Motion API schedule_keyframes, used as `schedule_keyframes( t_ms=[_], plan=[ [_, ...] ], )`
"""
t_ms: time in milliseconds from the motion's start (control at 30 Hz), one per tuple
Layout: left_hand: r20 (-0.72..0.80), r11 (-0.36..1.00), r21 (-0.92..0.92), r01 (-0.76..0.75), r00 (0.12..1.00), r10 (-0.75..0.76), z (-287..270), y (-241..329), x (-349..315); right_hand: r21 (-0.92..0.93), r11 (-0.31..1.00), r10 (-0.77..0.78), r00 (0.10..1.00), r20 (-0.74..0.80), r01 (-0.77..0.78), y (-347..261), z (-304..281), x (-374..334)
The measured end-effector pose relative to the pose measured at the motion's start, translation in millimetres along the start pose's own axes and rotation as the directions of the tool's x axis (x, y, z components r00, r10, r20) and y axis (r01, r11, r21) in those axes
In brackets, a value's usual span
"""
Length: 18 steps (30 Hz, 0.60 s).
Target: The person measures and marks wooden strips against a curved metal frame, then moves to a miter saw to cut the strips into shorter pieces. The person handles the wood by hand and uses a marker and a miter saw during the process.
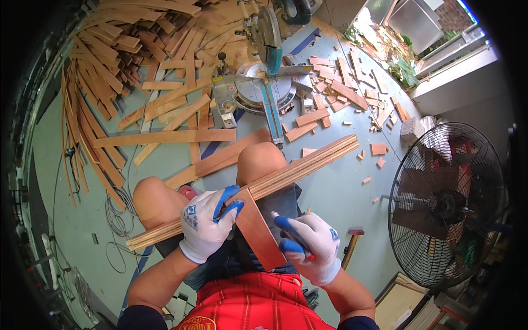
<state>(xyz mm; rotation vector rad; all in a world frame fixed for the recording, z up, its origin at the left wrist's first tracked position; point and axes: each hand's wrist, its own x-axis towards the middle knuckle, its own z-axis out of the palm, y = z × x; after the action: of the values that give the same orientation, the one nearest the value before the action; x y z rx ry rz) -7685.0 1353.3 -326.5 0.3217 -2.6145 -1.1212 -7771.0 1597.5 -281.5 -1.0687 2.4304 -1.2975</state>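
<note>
A long grooved wooden strip lies slantwise across my knees. My left hand, in a white glove with blue fingertips, is closed on a short reddish-brown board. The board's upper end rests against the strip, and its lower end points down toward my lap. To the right of the board, my right hand, gloved alike, is closed around a slim pen-like tool with a pale tip and a red end. That hand is slightly blurred, so the tool's exact kind is unclear.
Ahead of my knees stands a mitre saw. Long boards are heaped at the far left, and short offcuts lie scattered to the right. A hammer is on the floor near my right hand. A large black fan stands at the right.
</note>
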Motion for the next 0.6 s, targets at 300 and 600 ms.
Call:
schedule_keyframes(
  t_ms=[300,600],
  plan=[
    [0.016,1.0,-0.014,0.018,1.0,-0.017,-1,-2,1,-0.118,0.991,0.062,0.998,-0.026,-0.065,-8,65,-49],
    [0.027,0.997,-0.04,-0.059,0.998,0.06,-7,-13,0,-0.221,0.973,0.03,0.988,-0.152,-0.063,10,60,-63]
  ],
)
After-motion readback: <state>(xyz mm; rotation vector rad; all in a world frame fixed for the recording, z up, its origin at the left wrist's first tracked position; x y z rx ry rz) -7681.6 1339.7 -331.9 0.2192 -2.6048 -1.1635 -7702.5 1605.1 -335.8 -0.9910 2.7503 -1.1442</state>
